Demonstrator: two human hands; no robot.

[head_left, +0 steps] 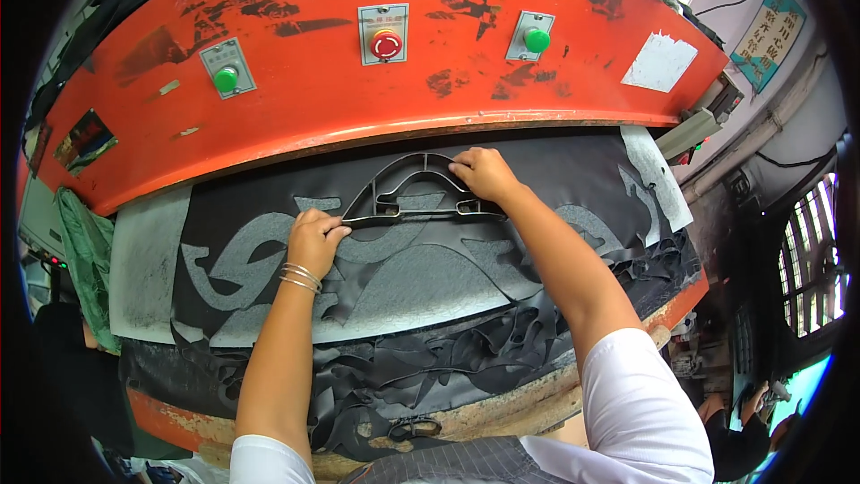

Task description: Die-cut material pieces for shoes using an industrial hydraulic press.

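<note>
Metal frame (417, 212) spans left grip (313, 238) to right grip (486, 175).

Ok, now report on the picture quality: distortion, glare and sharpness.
Head view overall: fisheye distortion bows the orange panel, and the picture's corners go black; head view, right side: the barred window is glaringly bright, blown out in places; head view, centre: left hand, right hand and metal frame look fairly sharp, with no obvious motion blur.

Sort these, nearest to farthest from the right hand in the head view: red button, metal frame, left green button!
1. Metal frame: touching the right hand.
2. Red button: middle of the orange panel.
3. Left green button: farther left.
</note>
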